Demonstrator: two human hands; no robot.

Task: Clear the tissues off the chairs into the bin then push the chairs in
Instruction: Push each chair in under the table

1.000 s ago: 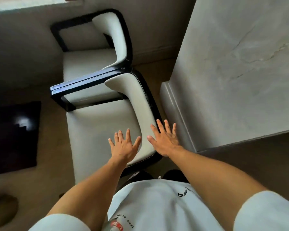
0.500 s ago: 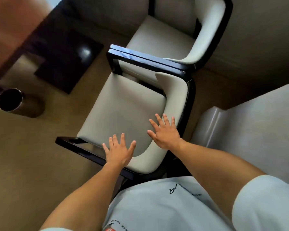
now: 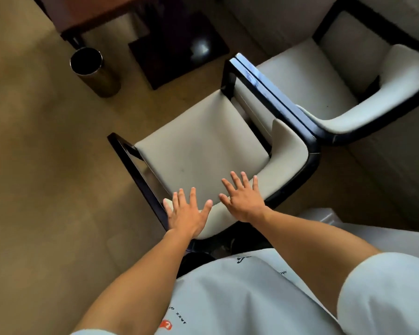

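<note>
Near armchair (image 3: 198, 146) sits directly ahead of the person, its curved backrest nearest them, seat bare of tissues and running away toward the bin (image 3: 92, 68). Second armchair (image 3: 324, 76) touches it on the right. Left hand (image 3: 186, 213) and right hand (image 3: 244, 201) lie flat on the backrest, fingers splayed, gripping nothing; both equally near, so likely a two-handed push.

Chair (image 3: 201, 151) seat matt leatherette, frame glossy black; bin (image 3: 94, 71) shiny metal.

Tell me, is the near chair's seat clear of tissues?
Clear: the near chair's seat shows only bare cushion, both hands flat on its backrest.
</note>
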